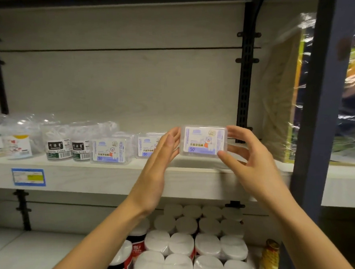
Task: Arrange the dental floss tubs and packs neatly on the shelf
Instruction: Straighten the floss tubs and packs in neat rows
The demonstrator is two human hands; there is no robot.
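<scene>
A clear floss pack (pixel 204 140) with a white and blue label is held upright just above the white shelf (pixel 104 174), near its front edge. My right hand (pixel 248 150) grips its right side with thumb and fingers. My left hand (pixel 163 156) lies flat against its left side, fingers straight. Two matching floss packs (pixel 110 151) (pixel 147 145) stand on the shelf to the left; my left hand partly hides the nearer one. Further left stand two round dental floss tubs (pixel 57 143) (pixel 80 143) with black labels.
More clear tubs and bags (pixel 16 138) sit at the shelf's far left. A blue price tag (pixel 28 177) is on the shelf edge. A wrapped bundle (pixel 282 98) leans at the right by a dark upright post (pixel 316 105). White rolls (pixel 200 245) fill the shelf below.
</scene>
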